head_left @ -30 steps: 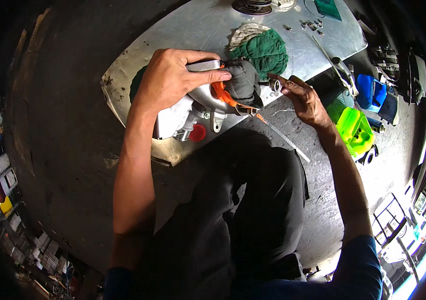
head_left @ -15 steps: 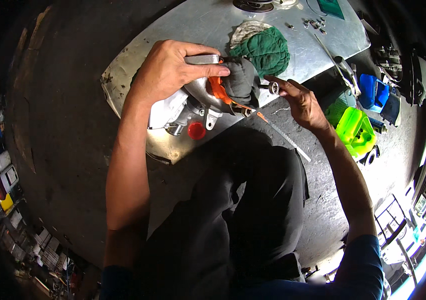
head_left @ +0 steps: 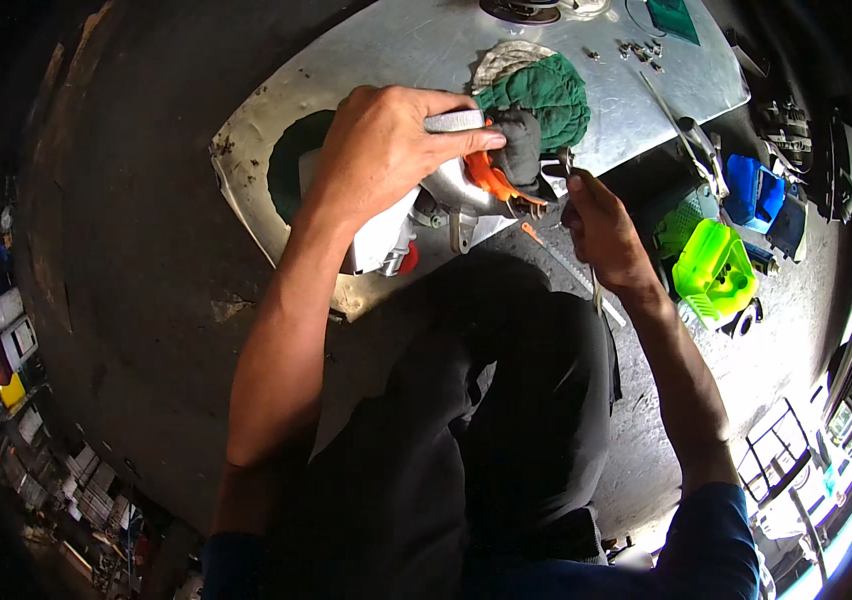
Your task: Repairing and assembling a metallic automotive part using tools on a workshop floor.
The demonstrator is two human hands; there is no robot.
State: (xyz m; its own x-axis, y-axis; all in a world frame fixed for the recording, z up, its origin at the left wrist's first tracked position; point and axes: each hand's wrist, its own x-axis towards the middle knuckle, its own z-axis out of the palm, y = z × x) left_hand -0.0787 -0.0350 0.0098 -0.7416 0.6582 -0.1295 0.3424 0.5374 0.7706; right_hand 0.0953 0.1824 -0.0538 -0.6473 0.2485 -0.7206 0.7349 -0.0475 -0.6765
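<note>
My left hand is closed on a silver metal housing, thumb and fingers over its upper block. The housing carries an orange strip and a dark grey cloth-like piece. A white part sits below that hand, beside a mostly covered red round cap. In my right hand is a wrench, its head near the housing's right end and its shaft showing below the fist. Whether the head touches a fastener I cannot tell.
A metal sheet lies underneath, with green cloth, a dark green round piece and several small bolts. To the right are a long tool, a blue container and a lime-green container. An orange-tipped strip lies on the floor.
My left hand and the housing have shifted right, uncovering the dark green round piece and hiding much of the red cap. My right hand has turned the wrench more upright and lowered slightly.
</note>
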